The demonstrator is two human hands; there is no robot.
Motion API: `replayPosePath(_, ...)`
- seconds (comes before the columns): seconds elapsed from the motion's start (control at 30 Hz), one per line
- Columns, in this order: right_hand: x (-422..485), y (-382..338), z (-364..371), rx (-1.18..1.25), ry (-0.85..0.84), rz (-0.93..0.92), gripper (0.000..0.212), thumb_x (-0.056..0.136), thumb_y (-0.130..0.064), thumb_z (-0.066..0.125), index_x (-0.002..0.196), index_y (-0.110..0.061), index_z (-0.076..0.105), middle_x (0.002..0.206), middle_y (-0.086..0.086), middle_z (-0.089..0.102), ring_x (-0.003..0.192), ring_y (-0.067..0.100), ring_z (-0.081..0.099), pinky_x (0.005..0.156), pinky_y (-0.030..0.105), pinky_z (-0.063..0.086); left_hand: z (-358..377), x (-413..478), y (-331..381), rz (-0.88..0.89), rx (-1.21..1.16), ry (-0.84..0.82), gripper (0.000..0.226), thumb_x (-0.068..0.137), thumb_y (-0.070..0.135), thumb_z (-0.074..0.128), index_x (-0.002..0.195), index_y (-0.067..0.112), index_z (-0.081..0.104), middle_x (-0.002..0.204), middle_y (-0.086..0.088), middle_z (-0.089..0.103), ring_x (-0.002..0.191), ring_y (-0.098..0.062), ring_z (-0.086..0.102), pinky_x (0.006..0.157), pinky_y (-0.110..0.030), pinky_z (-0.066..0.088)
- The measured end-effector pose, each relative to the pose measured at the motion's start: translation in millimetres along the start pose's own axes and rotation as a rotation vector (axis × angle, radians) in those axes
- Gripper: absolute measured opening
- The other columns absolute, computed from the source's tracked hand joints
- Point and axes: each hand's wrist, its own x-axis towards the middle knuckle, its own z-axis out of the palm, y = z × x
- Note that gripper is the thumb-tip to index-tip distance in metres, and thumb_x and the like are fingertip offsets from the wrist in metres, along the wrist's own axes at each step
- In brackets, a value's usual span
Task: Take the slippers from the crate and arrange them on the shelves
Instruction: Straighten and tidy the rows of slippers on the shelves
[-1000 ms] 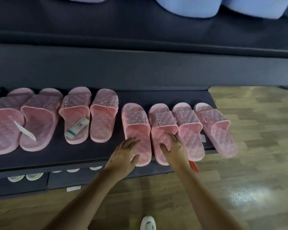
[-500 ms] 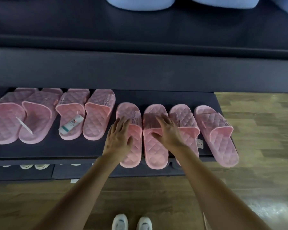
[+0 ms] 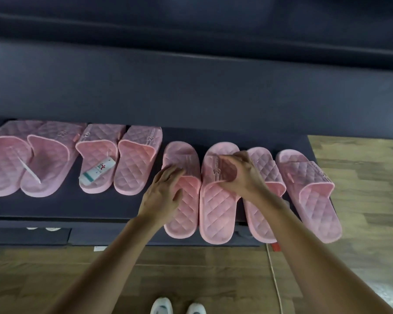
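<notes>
Slippers (image 3: pixel 216 214), frame centre: my left hand (image 3: pixel 162 193) lies flat on one; my right hand (image 3: pixel 243 175) grips the neighbour's strap (image 3: pixel 217 168). Leftmost slipper cut off.

Eight slippers (image 3: pixel 136 162) lie side by side along the shelf (image 3: pixel 55 207), toes toward its back edge. The left four sit wholly on it; the right four overhang its front edge. A tag (image 3: pixel 99 169) lies in the third. The left hand (image 3: pixel 161 191) rests on the fifth slipper (image 3: pixel 184 214); the right hand (image 3: pixel 243 173) grips the sixth slipper (image 3: pixel 218 214).
</notes>
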Motion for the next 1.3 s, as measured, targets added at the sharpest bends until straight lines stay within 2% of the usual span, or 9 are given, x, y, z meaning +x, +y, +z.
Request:
replayPosePath(0.27,-18,-1,-30,0.092,0.130,0.022,0.067,0.064,-0.019,0.085,0.125,-0.021,0.057,0.112,-0.001,0.045,0.096,-0.008,0.034,0.082,-0.008,0.024,5,7,5,-0.150,-0.147,0.017,0.041,0.083,0.012,0.061,0.123,0.017,0.053,0.143,-0.005,0.034,0.126,-0.028,0.041,0.095,-0.047,0.045)
replayPosePath(0.43,-28,-1,-41,0.124,0.116,0.047,0.068,0.063,-0.021,0.085,0.124,-0.023,0.058,0.116,-0.002,0.045,0.103,0.003,0.043,0.089,0.003,0.031,15,17,29,-0.133,-0.203,-0.119,0.043,0.086,0.016,0.056,0.128,0.020,0.051,0.150,-0.004,0.023,0.131,-0.030,0.036,0.101,-0.046,0.041)
replayPosePath(0.53,-30,-1,-48,0.092,0.135,0.040,0.067,0.062,-0.022,0.086,0.123,-0.022,0.059,0.115,0.001,0.046,0.104,0.006,0.044,0.093,0.006,0.033,21,25,49,-0.089,-0.256,-0.180,0.040,0.091,0.012,0.046,0.129,0.026,0.051,0.153,0.000,0.018,0.137,-0.023,0.026,0.105,-0.031,0.031)
replayPosePath(0.7,-23,-4,-56,0.045,0.138,0.024,0.066,0.061,-0.028,0.085,0.121,-0.024,0.060,0.117,-0.003,0.047,0.109,0.014,0.048,0.098,0.027,0.042,23,29,69,-0.229,-0.633,-0.163,0.043,0.099,0.009,0.030,0.138,0.021,0.042,0.140,0.003,0.044,0.122,-0.007,0.040,0.099,-0.018,0.029)
replayPosePath(0.8,-17,-17,-52,0.047,0.132,-0.010,0.062,0.061,-0.019,0.086,0.118,-0.015,0.063,0.111,-0.006,0.048,0.103,0.002,0.043,0.090,0.001,0.030,26,25,57,-0.290,-0.733,-0.121,0.042,0.097,0.024,0.031,0.136,0.024,0.045,0.138,0.004,0.048,0.124,-0.008,0.044,0.107,-0.029,0.034)
replayPosePath(0.87,-11,-30,-44,0.053,0.121,-0.043,0.060,0.060,-0.013,0.086,0.116,-0.009,0.064,0.109,0.000,0.056,0.100,0.004,0.045,0.084,-0.003,0.027,19,22,47,-0.335,-0.779,-0.062,0.052,0.088,0.037,0.031,0.136,0.025,0.046,0.135,0.008,0.050,0.124,-0.007,0.045,0.104,-0.027,0.036)
replayPosePath(1.03,8,-67,-14,0.141,0.046,-0.127,0.057,0.060,-0.012,0.080,0.114,-0.010,0.065,0.095,-0.022,0.052,0.102,0.027,0.059,0.092,0.028,0.044,-8,14,15,-0.323,-0.695,0.113,0.055,0.091,0.042,0.035,0.142,0.019,0.035,0.145,0.008,0.037,0.134,-0.005,0.031,0.109,-0.022,0.023)
replayPosePath(1.17,16,-87,7,0.141,0.009,-0.165,0.065,0.061,-0.011,0.084,0.121,-0.011,0.061,0.117,0.012,0.058,0.112,0.028,0.052,0.095,0.022,0.035,-26,3,-7,-0.325,-0.699,0.167,0.066,0.084,0.055,0.032,0.140,0.021,0.036,0.141,0.012,0.039,0.133,-0.008,0.035,0.110,-0.025,0.025)
replayPosePath(1.3,17,-90,41,0.135,-0.048,-0.214,0.069,0.055,-0.013,0.087,0.119,-0.005,0.062,0.113,0.021,0.052,0.108,0.035,0.052,0.097,0.039,0.043,-32,-13,-14,-0.243,-0.571,0.142,0.071,0.084,0.066,0.028,0.143,0.027,0.027,0.142,0.020,0.032,0.132,0.000,0.029,0.103,-0.011,0.026)
